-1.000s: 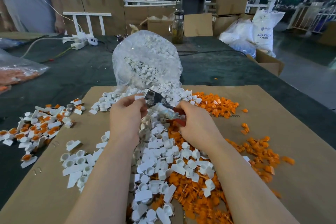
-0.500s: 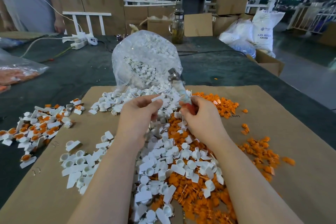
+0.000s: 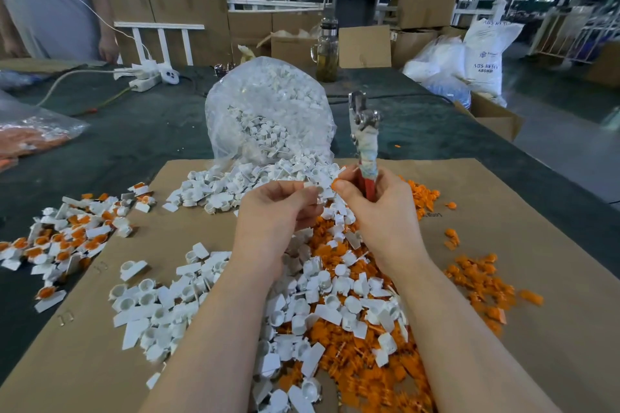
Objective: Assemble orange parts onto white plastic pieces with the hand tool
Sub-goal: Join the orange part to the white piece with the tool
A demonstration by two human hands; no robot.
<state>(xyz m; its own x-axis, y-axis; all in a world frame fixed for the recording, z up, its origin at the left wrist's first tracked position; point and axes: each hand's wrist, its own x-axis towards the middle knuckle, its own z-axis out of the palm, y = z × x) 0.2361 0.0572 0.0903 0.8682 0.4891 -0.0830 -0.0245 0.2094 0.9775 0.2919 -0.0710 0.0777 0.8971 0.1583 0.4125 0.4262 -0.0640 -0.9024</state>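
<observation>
The left hand (image 3: 278, 211) pinches a small white plastic piece (image 3: 310, 185) above the brown cardboard sheet (image 3: 523, 245) on the counter; its shape is hard to see. The right hand (image 3: 379, 211) grips the red-handled metal hand tool (image 3: 364, 141) upright and pinches a small orange part (image 3: 336, 183). Behind them, a clear plastic bag of white pieces (image 3: 268, 111) hides part of the dark counter (image 3: 151, 131).

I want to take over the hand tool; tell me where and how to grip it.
Grip the hand tool on its red handle, where the right hand holds it now. It stands upright with the metal head on top, so come from the side, wrapping your fingers low and staying clear of the jaws.
</observation>
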